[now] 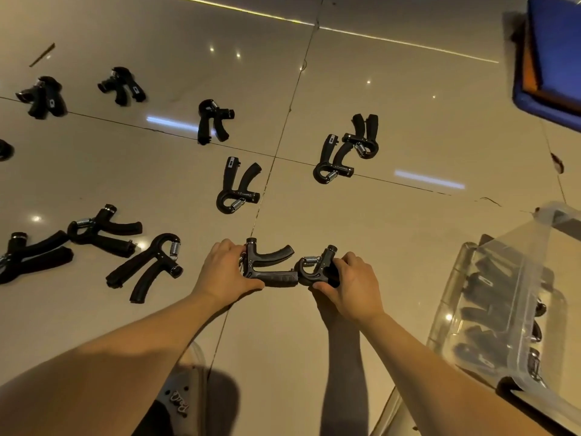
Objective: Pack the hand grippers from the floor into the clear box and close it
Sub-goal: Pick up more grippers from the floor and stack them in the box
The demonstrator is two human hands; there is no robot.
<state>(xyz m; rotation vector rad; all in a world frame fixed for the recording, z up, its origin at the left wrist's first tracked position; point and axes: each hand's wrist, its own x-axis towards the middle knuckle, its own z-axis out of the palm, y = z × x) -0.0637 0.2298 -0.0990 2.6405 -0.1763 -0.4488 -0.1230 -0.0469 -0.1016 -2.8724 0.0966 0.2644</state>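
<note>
Hand grippers (292,270) in both hands (224,272)

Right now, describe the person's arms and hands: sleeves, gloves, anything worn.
Both forearms are bare up to the frame's edge, with no sleeve showing. The left hand and right hand wear no gloves, and no rings, watch or wristband show on their visible sides.

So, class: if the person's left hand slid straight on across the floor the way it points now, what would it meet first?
The left hand points right, gripping a black spring hand gripper. Straight on, that gripper would probably meet the second black hand gripper held by the right hand; their ends already look nearly touching.
</note>
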